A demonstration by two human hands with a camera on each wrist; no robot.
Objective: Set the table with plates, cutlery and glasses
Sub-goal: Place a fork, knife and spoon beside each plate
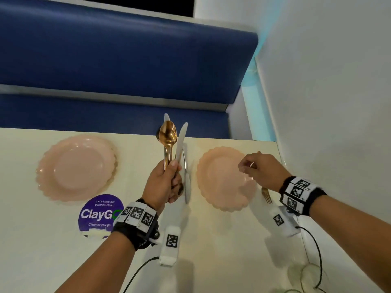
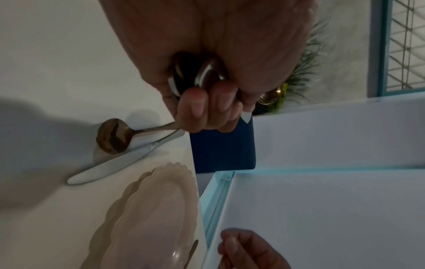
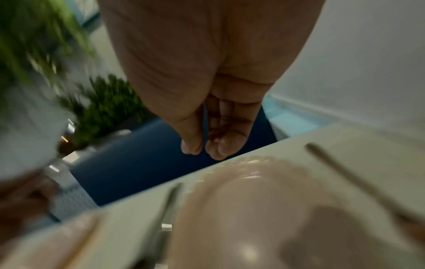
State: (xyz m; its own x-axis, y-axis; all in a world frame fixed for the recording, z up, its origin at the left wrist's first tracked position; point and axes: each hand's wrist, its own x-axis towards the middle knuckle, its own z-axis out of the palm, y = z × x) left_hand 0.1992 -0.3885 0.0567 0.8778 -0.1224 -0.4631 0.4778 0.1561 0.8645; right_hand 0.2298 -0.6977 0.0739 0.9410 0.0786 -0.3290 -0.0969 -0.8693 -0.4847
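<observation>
Two pink scalloped plates lie on the cream table, the left plate and the right plate. My left hand grips a bundle of cutlery upright between them: a copper spoon and a silver knife, their handle ends showing in the fist. Beside the right plate a knife and a spoon lie on the table. A fork lies to this plate's right. My right hand hovers above the right plate with relaxed fingers, holding nothing.
A purple round sticker is stuck on the table near the left plate. Clear glasses stand at the near right corner. A blue padded bench runs behind the table's far edge, and a white wall closes the right side.
</observation>
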